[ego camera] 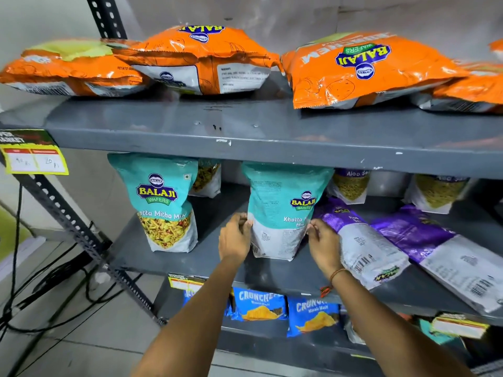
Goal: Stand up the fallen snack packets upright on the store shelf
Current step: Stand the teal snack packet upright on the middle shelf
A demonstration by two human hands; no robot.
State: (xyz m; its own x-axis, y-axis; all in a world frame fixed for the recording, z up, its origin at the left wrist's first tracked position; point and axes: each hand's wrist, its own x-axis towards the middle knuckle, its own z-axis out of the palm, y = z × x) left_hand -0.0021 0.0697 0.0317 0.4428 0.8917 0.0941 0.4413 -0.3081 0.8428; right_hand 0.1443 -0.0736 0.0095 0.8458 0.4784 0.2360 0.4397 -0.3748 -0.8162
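Both hands, left hand [234,238] and right hand [322,244], pinch the teal Khatta Mitha Mix packet [283,210] by its edges; released carelessly, it likely topples onto the purple Aloo Sev packet [362,240] just right.

Head view faces forward, slightly down, seemingly close to shelf [272,137].

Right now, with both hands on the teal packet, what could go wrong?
1. The teal packet stands tilted; released, it may tip onto the fallen purple packet beside it.
2. The right hand touches that purple packet, so a pull-back may drag it off the middle shelf.
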